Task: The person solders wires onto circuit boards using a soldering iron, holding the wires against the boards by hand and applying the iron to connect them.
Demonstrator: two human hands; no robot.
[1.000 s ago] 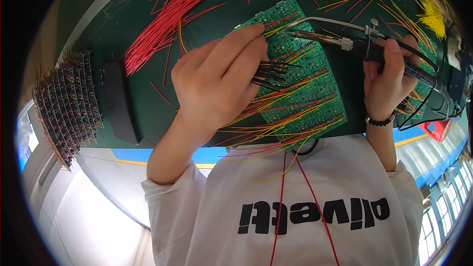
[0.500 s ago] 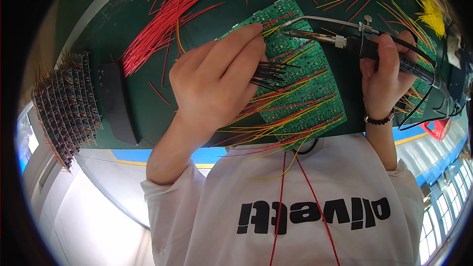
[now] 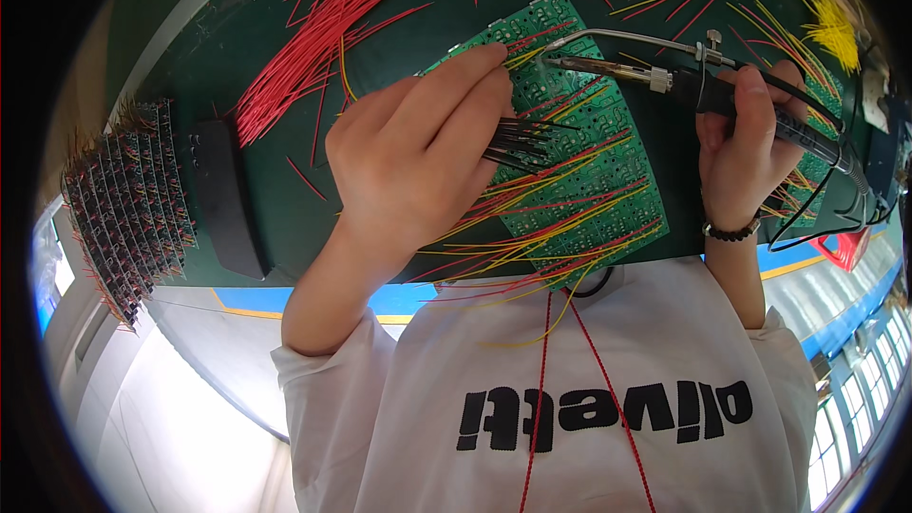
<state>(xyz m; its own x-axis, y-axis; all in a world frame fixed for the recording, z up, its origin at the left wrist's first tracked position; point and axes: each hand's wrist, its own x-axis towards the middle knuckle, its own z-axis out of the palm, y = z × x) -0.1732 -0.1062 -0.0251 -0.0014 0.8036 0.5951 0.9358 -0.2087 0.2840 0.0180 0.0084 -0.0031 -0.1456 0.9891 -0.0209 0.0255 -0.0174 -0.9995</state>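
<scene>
My right hand point(image 3: 750, 138) is closed round the dark handle of a soldering iron point(image 3: 698, 90). A thin curved metal feed tube point(image 3: 627, 36) is clamped to the iron, and its end sits close to the iron's tip. Both point at the upper part of a green circuit board panel point(image 3: 622, 171). My left hand point(image 3: 418, 152) rests over the board's left side, closed, with a bundle of black wires point(image 3: 522, 142) sticking out from under its fingers. Its fingertips are near the tube's end; what they pinch there is hidden. Red and yellow wires point(image 3: 560, 176) stick out across the board in rows.
A big heap of red wires point(image 3: 313, 47) covers the far left of the green table point(image 3: 285, 228). Yellow wires point(image 3: 831, 33) lie far right, near another wired board point(image 3: 822, 100). Stacked small boards point(image 3: 128, 209) and a black block point(image 3: 228, 199) stand left. Cables trail from the iron.
The soldering iron and my right hand have shifted very slightly to the right, the tip drawing a little away from my left fingertips. My left hand and the board look unmoved.
</scene>
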